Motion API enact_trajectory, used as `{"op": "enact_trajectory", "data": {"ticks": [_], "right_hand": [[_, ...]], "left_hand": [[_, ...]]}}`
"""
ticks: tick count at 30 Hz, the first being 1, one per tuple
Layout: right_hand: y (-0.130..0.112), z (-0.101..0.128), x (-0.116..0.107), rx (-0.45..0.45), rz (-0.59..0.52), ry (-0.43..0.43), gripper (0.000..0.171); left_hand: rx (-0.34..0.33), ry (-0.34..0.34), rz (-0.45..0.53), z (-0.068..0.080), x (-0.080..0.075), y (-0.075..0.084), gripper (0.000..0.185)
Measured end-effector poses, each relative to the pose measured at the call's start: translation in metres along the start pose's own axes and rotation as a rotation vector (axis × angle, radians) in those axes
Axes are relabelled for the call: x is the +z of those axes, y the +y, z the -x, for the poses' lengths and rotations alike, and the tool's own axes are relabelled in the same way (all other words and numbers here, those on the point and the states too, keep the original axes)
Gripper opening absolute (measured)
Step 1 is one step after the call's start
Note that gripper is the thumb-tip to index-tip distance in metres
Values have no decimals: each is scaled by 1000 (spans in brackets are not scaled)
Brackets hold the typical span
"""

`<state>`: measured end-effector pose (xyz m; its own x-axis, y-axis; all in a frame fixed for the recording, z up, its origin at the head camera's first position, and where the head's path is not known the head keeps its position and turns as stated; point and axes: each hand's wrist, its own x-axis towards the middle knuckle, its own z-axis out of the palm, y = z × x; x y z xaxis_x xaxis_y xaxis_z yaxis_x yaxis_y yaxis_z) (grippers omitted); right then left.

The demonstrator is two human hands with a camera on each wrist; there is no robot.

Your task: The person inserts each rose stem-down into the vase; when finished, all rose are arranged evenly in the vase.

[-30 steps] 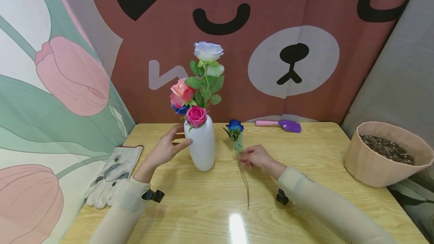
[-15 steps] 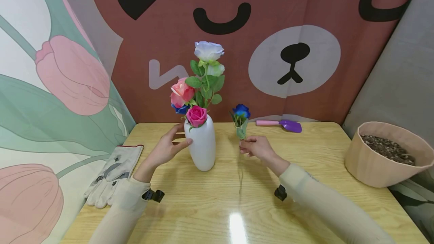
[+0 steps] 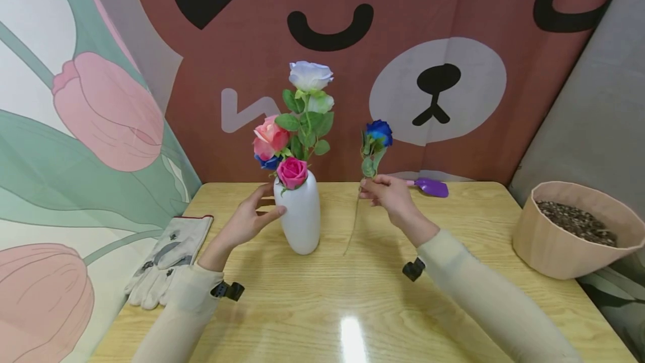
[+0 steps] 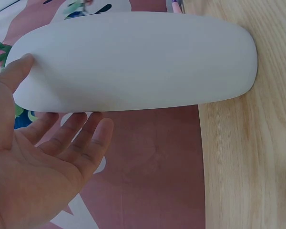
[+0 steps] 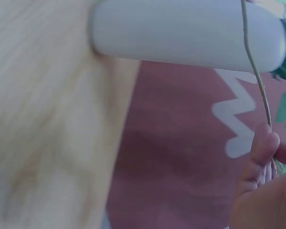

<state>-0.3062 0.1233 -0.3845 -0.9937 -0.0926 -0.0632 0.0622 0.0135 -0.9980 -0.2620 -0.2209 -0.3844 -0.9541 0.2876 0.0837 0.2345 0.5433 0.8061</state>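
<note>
A white vase (image 3: 299,220) stands on the wooden table, holding a white rose (image 3: 309,76), a coral rose (image 3: 270,138), a magenta rose (image 3: 292,173) and a partly covered blue one. My left hand (image 3: 246,222) steadies the vase near its top, thumb on the front and fingers around the far side. In the left wrist view the fingertips (image 4: 101,133) lie at the vase's edge. Right of the vase, my right hand (image 3: 395,198) pinches a blue rose (image 3: 379,133) just below its leaves. Its thin stem (image 5: 251,57) hangs down and crosses in front of the vase in the right wrist view.
White-grey work gloves (image 3: 168,259) lie at the table's left edge. A small purple trowel (image 3: 432,187) with a pink handle lies at the back, partly behind my right hand. A beige pot (image 3: 546,245) of soil stands at the right edge. A printed curtain hangs behind.
My right hand has lifted the blue rose up and to the right, its stem swinging to slant down leftward. My left hand and the vase have stayed in place.
</note>
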Motion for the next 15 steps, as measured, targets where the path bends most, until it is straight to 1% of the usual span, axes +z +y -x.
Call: {"op": "enact_trajectory", "data": {"ticks": [5, 8, 15], "right_hand": [[-21, -2, 2, -39, -138, 82, 18], [-32, -3, 4, -58, -190, 135, 18], [-49, -4, 7, -68, -224, 226, 19]], "left_hand": [[0, 0, -3, 0, 0, -1, 74], [1, -1, -2, 0, 0, -1, 75], [-5, 4, -9, 0, 0, 1, 75]]}}
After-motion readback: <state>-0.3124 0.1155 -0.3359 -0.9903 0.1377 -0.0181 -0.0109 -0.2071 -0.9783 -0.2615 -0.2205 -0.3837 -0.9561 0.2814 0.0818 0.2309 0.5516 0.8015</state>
